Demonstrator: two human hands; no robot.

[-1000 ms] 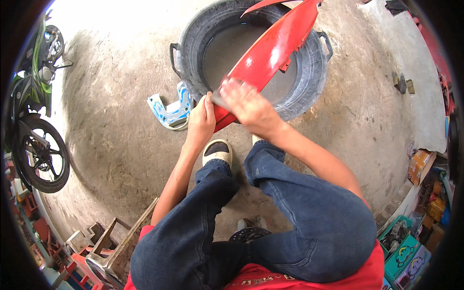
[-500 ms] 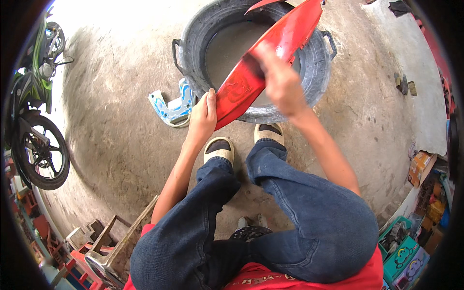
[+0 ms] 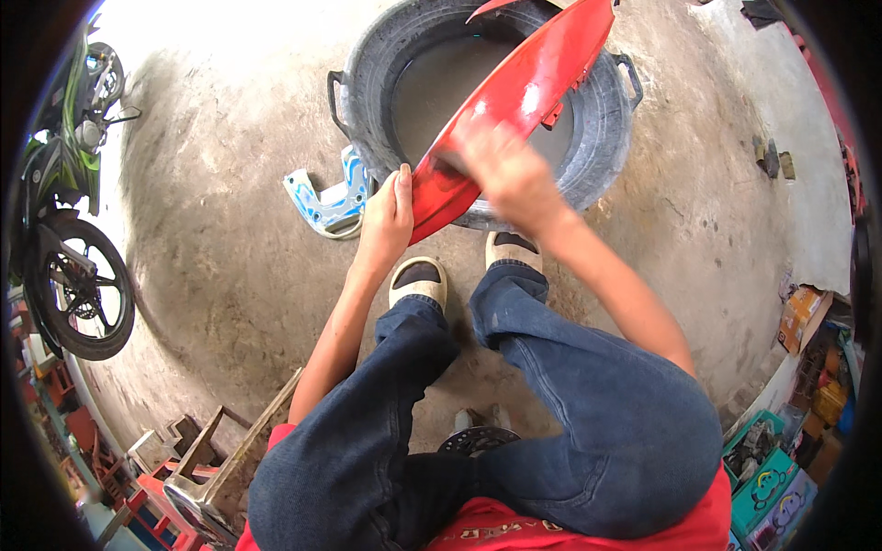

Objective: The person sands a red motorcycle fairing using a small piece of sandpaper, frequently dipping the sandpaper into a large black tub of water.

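Head view shows a glossy red panel [image 3: 524,96] lying slantwise above a round dark-grey basin [image 3: 595,151] of murky water, its lower end pointing toward the person. The left hand [image 3: 388,216] has that lower end pinched, fingers closed around the edge with the thumb uppermost. The right hand [image 3: 514,179] is over the panel's lower half, its fingers blurred; how far they are bent, and whether they hold anything, I cannot tell. A blue-and-white part [image 3: 333,209] sits on the concrete floor [image 3: 230,275] just beside the basin, near the left hand.
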